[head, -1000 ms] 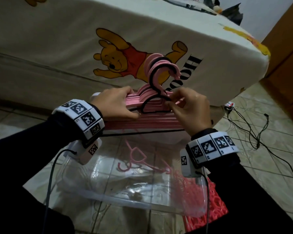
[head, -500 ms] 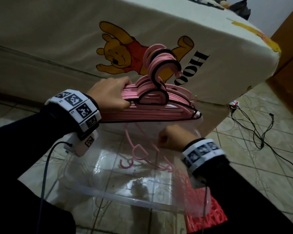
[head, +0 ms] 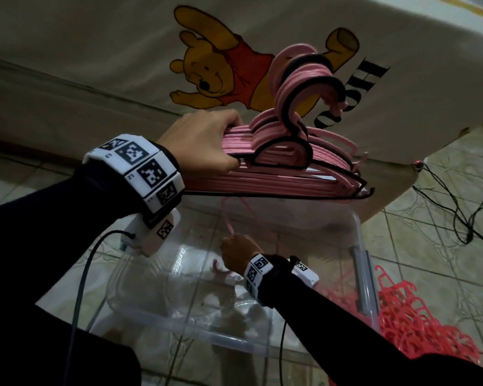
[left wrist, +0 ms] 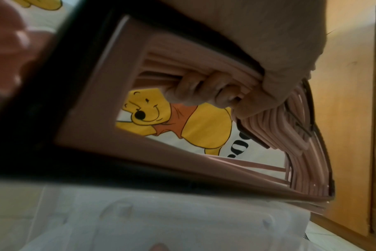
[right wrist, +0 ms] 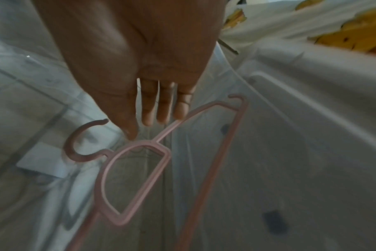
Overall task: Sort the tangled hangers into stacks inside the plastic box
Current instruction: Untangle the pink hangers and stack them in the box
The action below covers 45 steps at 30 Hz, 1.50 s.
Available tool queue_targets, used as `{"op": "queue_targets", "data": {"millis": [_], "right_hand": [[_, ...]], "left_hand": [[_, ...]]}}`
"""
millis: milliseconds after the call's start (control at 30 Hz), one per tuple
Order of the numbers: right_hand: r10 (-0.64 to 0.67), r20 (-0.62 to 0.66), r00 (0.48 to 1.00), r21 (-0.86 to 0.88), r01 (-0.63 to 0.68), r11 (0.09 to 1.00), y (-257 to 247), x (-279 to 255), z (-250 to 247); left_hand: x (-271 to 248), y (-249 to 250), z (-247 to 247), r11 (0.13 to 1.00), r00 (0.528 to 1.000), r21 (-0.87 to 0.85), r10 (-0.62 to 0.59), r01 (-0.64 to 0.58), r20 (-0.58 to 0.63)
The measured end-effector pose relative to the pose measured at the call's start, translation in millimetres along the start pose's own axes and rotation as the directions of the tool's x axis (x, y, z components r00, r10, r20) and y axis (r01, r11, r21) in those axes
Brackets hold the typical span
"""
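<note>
Left hand (head: 204,140): fingers (left wrist: 206,91) curl around the upper bars of a thick stack of pink hangers (head: 285,168), thumb on the near side, clamped firmly. The stack is held level above the far rim of the clear plastic box (head: 357,246), hooks pointing up and nested together. A few black-edged hangers sit within the pink ones. Holding it aloft appears to keep the sorted bundle aligned and out of the way while the other hand works below.

Right hand (head: 239,253): down inside the box. In the right wrist view the fingers (right wrist: 161,105) are straight and slightly apart, tips just above a single pink hanger (right wrist: 135,171) lying on the box floor (hook to the left, one shoulder running away under the fingertips). Contact is unclear; nothing is gripped. Judgement: this loose hanger is the next one to be lifted and joined to the stack.

Surroundings: the box stands on a tiled floor (head: 444,218) against a bed covered by a cartoon-bear sheet (head: 95,51). A heap of red hangers (head: 418,324) lies outside the box at its right end, apparently unsorted. Black cables (head: 463,215) trail across the floor further right.
</note>
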State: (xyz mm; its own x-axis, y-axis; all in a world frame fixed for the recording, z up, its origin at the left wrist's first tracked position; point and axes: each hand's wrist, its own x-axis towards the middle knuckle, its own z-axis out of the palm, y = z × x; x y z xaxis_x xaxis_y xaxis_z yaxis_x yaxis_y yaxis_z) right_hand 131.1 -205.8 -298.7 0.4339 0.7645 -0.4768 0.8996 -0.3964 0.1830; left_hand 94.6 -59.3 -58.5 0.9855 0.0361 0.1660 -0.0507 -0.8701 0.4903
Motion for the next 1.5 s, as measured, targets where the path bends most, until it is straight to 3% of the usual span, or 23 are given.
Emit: {"op": "queue_targets", "data": {"millis": [100, 200, 300, 467, 600, 700, 800, 867, 933, 967, 1033, 1067, 1167, 1267, 1333, 1400, 1500], "right_hand": [[-0.071, 0.009, 0.997, -0.214, 0.071, 0.974, -4.5, 3.9, 1.7], [-0.062, 0.171, 0.983, -0.533, 0.146, 0.833, -11.0, 0.0, -8.7], [-0.013, 0.229, 0.973, -0.619, 0.156, 0.770, -13.8, -5.4, -14.6], [-0.057, 0.131, 0.990, -0.452, 0.111, 0.885, -18.4, -9.6, -27.3], [-0.087, 0.105, 0.991, -0.393, 0.122, 0.912, -23.9, -27.0, -44.0], [-0.136, 0.112, 0.984, -0.416, 0.171, 0.893, -25.0, -42.4, -56.5], [-0.221, 0.086, 0.971, -0.553, 0.231, 0.800, -19.2, -59.5, -75.3], [-0.140, -0.043, 0.989, -0.431, 0.108, 0.896, -11.9, -78.8, -86.4], [0.025, -0.159, 0.987, -0.236, -0.063, 0.970, -6.0, -104.1, -107.3], [0.056, -0.237, 0.970, -0.195, -0.104, 0.975, -1.5, -114.7, -113.4], [0.054, -0.269, 0.962, -0.070, -0.075, 0.995, 8.8, -129.9, -118.9], [0.087, -0.321, 0.943, -0.019, -0.098, 0.995, 16.4, -136.7, -120.6], [0.253, -0.508, 0.823, 0.219, -0.161, 0.962, 41.1, -162.8, -127.0], [0.411, -0.565, 0.715, 0.429, -0.171, 0.887, 57.0, -189.4, -137.1], [0.462, -0.605, 0.649, 0.486, -0.158, 0.859, 65.0, -201.0, -143.7], [0.469, -0.629, 0.620, 0.509, -0.129, 0.851, 71.0, -206.8, -148.9], [0.440, -0.712, 0.547, 0.454, -0.119, 0.883, 81.2, -211.5, -155.8]], "left_hand": [[-0.5, -2.2, 0.4, 0.999, 1.000, -0.040, -0.009, 0.009, 0.010], [-0.5, -5.4, 2.0, 0.999, 1.000, -0.054, -0.005, 0.006, 0.016], [-0.5, -7.0, 2.6, 0.998, 1.000, -0.063, 0.007, -0.005, 0.024], [-2.6, -6.8, 1.2, 0.996, 0.999, -0.085, 0.021, -0.018, 0.029], [-5.1, 0.6, -1.0, 0.993, 0.999, -0.111, 0.035, -0.033, 0.014], [-7.3, 8.8, -5.8, 0.990, 0.999, -0.137, 0.027, -0.030, -0.018], [-9.5, 15.1, -14.3, 0.987, 0.996, -0.160, 0.013, -0.026, -0.083], [-10.0, 17.3, -18.8, 0.986, 0.993, -0.164, 0.004, -0.023, -0.115], [-10.8, 18.0, -22.0, 0.988, 0.990, -0.156, -0.020, -0.002, -0.137], [-11.4, 17.8, -23.2, 0.988, 0.989, -0.155, -0.036, 0.014, -0.142], [-12.5, 16.4, -24.3, 0.989, 0.988, -0.144, -0.061, 0.039, -0.145], [-13.2, 15.2, -24.3, 0.990, 0.988, -0.134, -0.066, 0.046, -0.143], [-15.6, 10.9, -22.4, 0.994, 0.990, -0.089, -0.075, 0.064, -0.120], [-17.9, 7.1, -17.8, 0.996, 0.993, -0.055, -0.080, 0.076, -0.089], [-19.0, 4.7, -13.5, 0.996, 0.994, -0.044, -0.080, 0.076, -0.074], [-19.7, 3.7, -9.9, 0.997, 0.995, -0.039, -0.075, 0.073, -0.061], [-21.7, 7.1, -6.3, 0.995, 0.998, -0.070, -0.066, 0.065, -0.020]]}}
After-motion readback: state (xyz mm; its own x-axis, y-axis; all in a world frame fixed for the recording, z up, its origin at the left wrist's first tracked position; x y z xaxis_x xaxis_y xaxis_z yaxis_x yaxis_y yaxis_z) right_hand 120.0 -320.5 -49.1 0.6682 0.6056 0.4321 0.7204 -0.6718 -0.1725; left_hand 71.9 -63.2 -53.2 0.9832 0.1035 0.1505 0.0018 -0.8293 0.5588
